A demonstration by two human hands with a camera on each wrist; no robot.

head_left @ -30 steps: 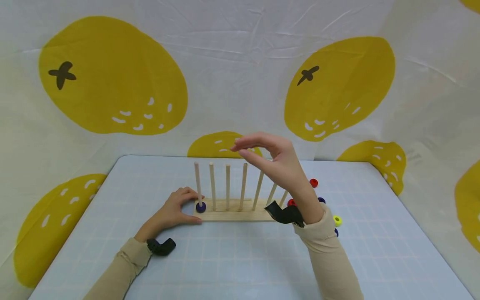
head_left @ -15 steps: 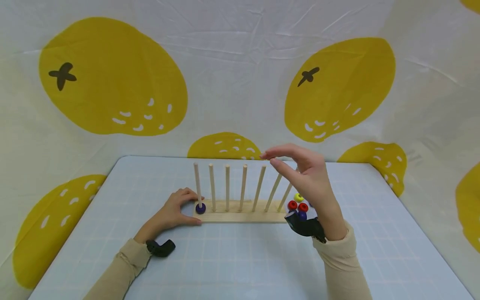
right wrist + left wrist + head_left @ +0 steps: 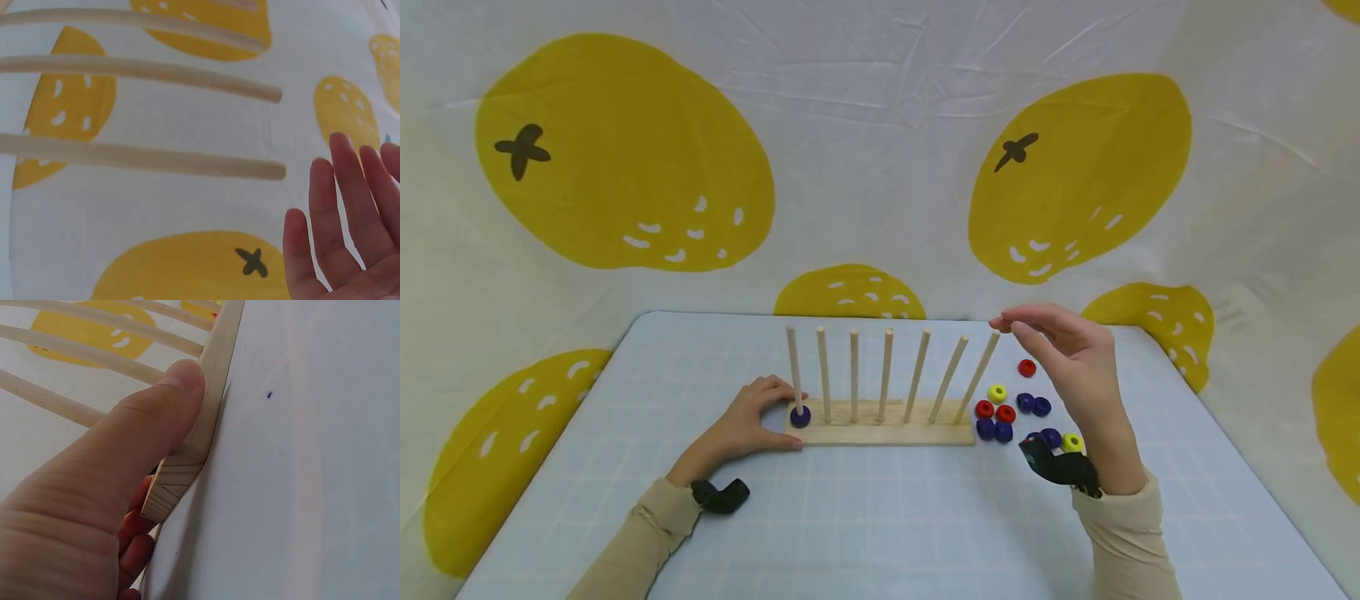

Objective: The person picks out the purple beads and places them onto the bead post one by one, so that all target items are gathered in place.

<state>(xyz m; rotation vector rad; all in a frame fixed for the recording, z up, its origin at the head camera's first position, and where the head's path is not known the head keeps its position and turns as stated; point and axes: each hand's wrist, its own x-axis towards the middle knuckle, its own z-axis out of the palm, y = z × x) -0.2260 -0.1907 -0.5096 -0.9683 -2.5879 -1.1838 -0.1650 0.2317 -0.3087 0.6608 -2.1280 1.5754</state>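
Note:
A wooden peg rack (image 3: 887, 433) with a row of several upright pegs stands on the table. One dark blue bead (image 3: 801, 417) sits at the foot of its leftmost peg. My left hand (image 3: 747, 423) grips the rack's left end, the thumb along the front edge and the fingers behind, as the left wrist view shows close up. Raised in the air, my right hand (image 3: 1071, 358) holds nothing; its fingertips are near the top of the rightmost peg (image 3: 977, 375). In the right wrist view the fingers (image 3: 353, 206) are spread and relaxed beside the peg tips.
Loose beads lie right of the rack: red (image 3: 1005, 413), yellow (image 3: 997, 393) and blue (image 3: 985, 429) ones close to its end, with another red bead (image 3: 1027, 367) farther back. A yellow bead (image 3: 1072, 442) lies by the right wrist's black camera mount (image 3: 1060, 464).
My right hand has moved rightward and somewhat lower along the peg tops, from the middle pegs to the rightmost one, uncovering the beads. My left hand and the rack have stayed in place.

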